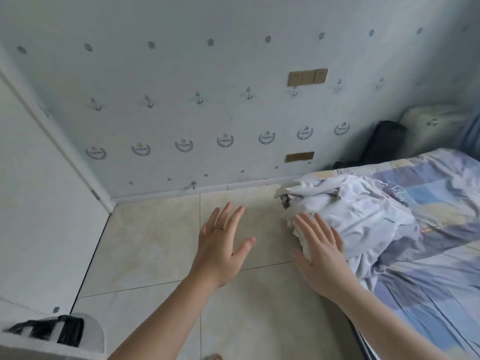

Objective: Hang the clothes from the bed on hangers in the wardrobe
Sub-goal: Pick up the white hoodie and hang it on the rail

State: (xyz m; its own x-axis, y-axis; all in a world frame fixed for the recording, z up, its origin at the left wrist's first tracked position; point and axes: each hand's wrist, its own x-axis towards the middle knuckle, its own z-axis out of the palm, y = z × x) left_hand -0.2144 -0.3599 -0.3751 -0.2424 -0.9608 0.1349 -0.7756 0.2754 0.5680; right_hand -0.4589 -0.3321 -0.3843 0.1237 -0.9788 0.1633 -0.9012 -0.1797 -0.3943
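A crumpled heap of white clothes [361, 211] lies on the near corner of the bed [428, 276], which has a blue and lilac checked sheet. My right hand [319, 255] reaches forward with straight fingers, its fingertips at the left edge of the heap; whether they touch it I cannot tell. My left hand [220, 245] hovers over the tiled floor to the left of the bed, fingers spread, a ring on one finger, holding nothing. No hangers are in view.
A white panel or door [39, 203] fills the left side. The wallpapered wall [181, 100] carries sockets [307, 77]. A black bag [384, 141] stands in the corner behind the bed. A white round object with a black strip [67, 331] sits at bottom left. Beige floor tiles [155, 242] lie between.
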